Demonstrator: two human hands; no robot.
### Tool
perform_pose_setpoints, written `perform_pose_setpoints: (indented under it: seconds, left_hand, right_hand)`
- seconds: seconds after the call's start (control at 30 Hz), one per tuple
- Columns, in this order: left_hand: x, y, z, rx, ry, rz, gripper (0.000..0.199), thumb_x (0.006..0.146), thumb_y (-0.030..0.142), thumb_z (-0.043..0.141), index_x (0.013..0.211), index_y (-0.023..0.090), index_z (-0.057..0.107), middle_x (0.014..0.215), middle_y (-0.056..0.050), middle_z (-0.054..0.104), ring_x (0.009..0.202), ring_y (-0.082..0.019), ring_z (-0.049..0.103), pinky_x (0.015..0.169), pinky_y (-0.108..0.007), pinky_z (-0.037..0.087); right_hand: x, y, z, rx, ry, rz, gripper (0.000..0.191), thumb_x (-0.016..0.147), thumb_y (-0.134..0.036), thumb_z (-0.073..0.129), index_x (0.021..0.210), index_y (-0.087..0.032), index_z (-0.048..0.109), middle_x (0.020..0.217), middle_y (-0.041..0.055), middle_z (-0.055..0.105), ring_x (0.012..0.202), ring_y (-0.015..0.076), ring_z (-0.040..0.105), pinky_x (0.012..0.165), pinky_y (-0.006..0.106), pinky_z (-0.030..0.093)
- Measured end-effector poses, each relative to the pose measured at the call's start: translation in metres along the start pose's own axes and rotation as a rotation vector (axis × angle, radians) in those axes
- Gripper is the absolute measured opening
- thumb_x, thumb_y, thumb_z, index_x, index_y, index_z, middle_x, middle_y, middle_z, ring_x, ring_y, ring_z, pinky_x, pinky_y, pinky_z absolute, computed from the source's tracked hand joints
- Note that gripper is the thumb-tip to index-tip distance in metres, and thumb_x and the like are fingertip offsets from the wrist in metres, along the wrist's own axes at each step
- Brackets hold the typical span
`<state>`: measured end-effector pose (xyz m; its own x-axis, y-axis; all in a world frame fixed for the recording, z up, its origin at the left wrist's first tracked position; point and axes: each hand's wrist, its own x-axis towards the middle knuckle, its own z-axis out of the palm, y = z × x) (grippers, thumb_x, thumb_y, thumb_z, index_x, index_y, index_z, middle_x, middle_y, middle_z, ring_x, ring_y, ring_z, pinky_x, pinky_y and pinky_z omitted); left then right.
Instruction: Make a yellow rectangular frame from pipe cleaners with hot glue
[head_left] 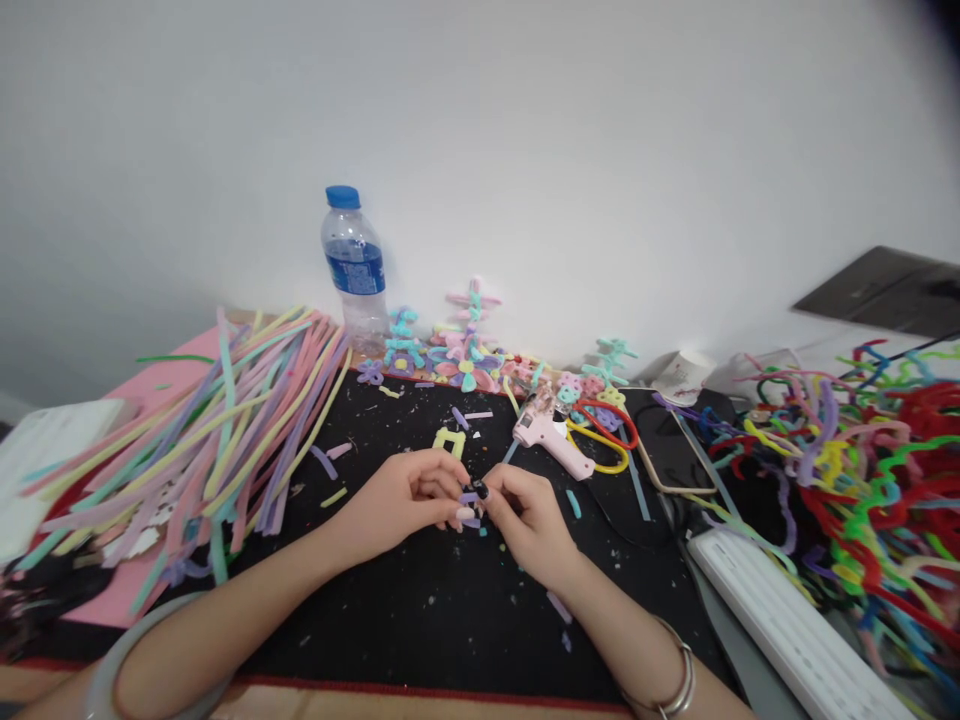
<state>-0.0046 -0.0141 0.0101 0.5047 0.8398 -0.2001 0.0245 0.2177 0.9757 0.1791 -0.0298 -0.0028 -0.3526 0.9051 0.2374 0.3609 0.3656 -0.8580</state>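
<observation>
My left hand (409,503) and my right hand (527,517) meet over the black mat (420,630). Between their fingertips is a small purple piece (469,497), partly hidden by the fingers. Both hands are closed in a pinch on it. Just behind my left hand lies a yellow-green looped piece (450,441). Short purple, yellow and blue offcuts are scattered around the hands. A pink glue gun (553,440) rests behind my right hand, beside scissors (626,430) with red and yellow handles.
Pastel fuzzy strips (225,410) are heaped at left. A water bottle (356,270) and fuzzy flower shapes (466,370) stand by the wall. At right are a phone (667,440), a white power strip (780,610), a paper cup (684,375) and tangled bright stems (877,480).
</observation>
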Motion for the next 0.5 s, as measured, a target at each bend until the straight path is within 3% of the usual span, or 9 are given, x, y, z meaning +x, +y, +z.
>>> perform_pose_setpoints:
  seconds: [0.27,0.5]
  left_hand:
    - [0.0033,-0.0039,-0.0017,-0.025,0.07,0.041,0.017,0.074,0.022,0.066,0.081,0.015,0.053,0.06,0.004,0.06,0.058,-0.012,0.061,0.059,-0.025,0.05]
    - [0.005,-0.0053,-0.0021,-0.009,0.057,0.018,0.02,0.075,0.024,0.066,0.086,0.015,0.053,0.062,0.004,0.06,0.061,-0.013,0.063,0.062,-0.027,0.05]
  right_hand:
    - [0.0033,-0.0033,-0.0032,-0.052,-0.008,-0.077,0.019,0.09,-0.015,0.042,0.092,-0.019,0.06,0.082,0.0036,0.059,0.074,0.0143,0.054,0.068,0.025,0.041]
    - [0.0022,-0.0007,-0.0021,-0.079,0.016,-0.059,0.019,0.09,-0.014,0.042,0.087,-0.019,0.06,0.077,0.0034,0.058,0.071,0.0147,0.054,0.064,0.025,0.042]
